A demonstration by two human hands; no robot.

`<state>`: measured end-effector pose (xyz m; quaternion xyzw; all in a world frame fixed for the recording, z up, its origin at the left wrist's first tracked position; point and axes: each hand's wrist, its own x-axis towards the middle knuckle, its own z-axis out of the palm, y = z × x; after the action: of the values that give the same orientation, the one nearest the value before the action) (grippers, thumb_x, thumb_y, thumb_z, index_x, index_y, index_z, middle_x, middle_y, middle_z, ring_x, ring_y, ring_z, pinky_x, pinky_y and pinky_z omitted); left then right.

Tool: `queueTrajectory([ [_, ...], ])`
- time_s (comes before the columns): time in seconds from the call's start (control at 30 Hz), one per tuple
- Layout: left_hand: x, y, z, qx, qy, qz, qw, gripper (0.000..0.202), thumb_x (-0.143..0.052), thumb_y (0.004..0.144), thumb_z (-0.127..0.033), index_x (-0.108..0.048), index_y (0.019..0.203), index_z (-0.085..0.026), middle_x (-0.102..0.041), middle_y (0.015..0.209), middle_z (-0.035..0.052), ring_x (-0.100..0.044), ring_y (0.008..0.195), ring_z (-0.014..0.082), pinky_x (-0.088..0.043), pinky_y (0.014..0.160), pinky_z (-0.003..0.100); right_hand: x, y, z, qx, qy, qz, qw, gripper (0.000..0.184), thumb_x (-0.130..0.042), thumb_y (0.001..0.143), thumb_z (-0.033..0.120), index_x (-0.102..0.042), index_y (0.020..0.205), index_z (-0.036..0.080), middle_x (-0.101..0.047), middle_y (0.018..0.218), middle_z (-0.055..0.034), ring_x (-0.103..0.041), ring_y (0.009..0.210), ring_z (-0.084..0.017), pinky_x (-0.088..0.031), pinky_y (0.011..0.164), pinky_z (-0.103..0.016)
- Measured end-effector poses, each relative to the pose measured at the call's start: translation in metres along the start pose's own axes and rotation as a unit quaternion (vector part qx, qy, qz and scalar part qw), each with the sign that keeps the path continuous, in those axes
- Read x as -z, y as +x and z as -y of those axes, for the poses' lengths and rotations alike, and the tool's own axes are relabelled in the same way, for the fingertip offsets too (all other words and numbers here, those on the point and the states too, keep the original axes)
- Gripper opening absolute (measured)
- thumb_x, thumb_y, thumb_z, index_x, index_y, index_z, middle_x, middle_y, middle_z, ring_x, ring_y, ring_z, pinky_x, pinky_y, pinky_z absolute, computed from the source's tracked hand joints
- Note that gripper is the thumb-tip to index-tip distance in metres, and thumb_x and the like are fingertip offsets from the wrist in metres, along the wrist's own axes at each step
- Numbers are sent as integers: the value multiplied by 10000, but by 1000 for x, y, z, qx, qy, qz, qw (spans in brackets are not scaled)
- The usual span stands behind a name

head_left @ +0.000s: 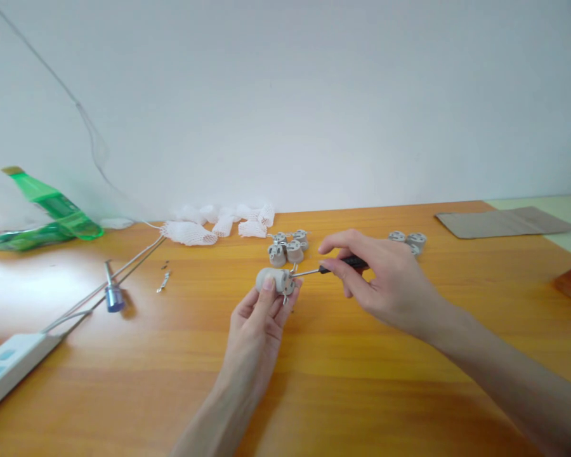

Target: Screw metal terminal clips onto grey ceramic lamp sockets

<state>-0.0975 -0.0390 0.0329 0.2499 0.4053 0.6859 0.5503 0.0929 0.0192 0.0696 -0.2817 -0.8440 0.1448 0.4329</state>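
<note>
Left hand [257,330] — palm up, just above orange wood-grain tabletop [361,393]; thumb and fingertips pinching small pale-grey cylindrical ceramic fitting [272,279], metal tabs toward the right.

Right hand [385,279] — fingers curled, pinching slim black-handled screwdriver [326,268]; steel shaft near level, tip at the fitting's metal end, probably seated in a screw head, though too small to confirm.

Behind: cluster of like grey fittings [288,249]; second smaller group [409,241] further right; white foam net sleeves [219,223] by the wall.

Left side: blue-handled tool [113,292], loose metal clips [164,279], white power strip [9,368], green plastic bottle [52,212]. Far right: brown cardboard sheet [502,222].

Handling note, as judged: keep shaft in line with the screw, press lightly inward while turning, grip fitting firmly against twist.
</note>
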Motion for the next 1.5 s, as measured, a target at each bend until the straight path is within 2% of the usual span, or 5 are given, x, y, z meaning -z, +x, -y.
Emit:
queueTrajectory([
  [0.23, 1, 3, -2, -16, -7, -20, 1000, 263, -833, 789, -360, -780, 946, -155, -785, 1075, 60, -742, 1045, 203, -553, 1054, 313, -1, 0, 1, 50, -5, 38, 998, 288, -524, 973, 88, -586, 1211, 237, -708, 1169, -64, -697, 1012, -185, -552, 865, -306],
  [0.47, 0, -1, -4, -16, -12, 0, 1000, 263, -839, 785, -343, -776, 955, -154, -787, 1054, 57, -743, 1030, 200, -549, 1055, 316, -1, 0, 3, -24, -26, 27, 999, 196, -476, 1030, 203, -584, 1193, 221, -743, 816, -2, -665, 606, -146, -513, 586, -265],
  [0.63, 2, 1, -3, -3, -22, -1, 1000, 261, -817, 809, -349, -774, 964, -143, -783, 1070, 69, -741, 1031, 195, -552, 1051, 312, 2, 1, 2, 37, -8, 37, 999, 379, -567, 952, 112, -555, 1307, 245, -690, 1295, -78, -698, 1089, -205, -565, 924, -346],
  [1.3, 0, 0, 0, -5, -13, 4, 1000, 232, -828, 799, -314, -783, 946, -140, -791, 1049, 70, -743, 999, 183, -551, 1038, 309, -1, -1, 11, 31, -103, 7, 994, 159, -540, 999, 175, -653, 1111, 187, -742, 945, -75, -693, 746, -193, -554, 683, -316],
  [1.5, 2, 2, -2, -18, -4, -6, 1000, 242, -834, 791, -322, -785, 940, -138, -790, 1039, 74, -743, 987, 180, -567, 999, 285, -3, 0, 11, 63, -35, 33, 997, 317, -542, 957, 49, -590, 1242, 182, -672, 1239, -109, -682, 1071, -188, -556, 905, -298],
])
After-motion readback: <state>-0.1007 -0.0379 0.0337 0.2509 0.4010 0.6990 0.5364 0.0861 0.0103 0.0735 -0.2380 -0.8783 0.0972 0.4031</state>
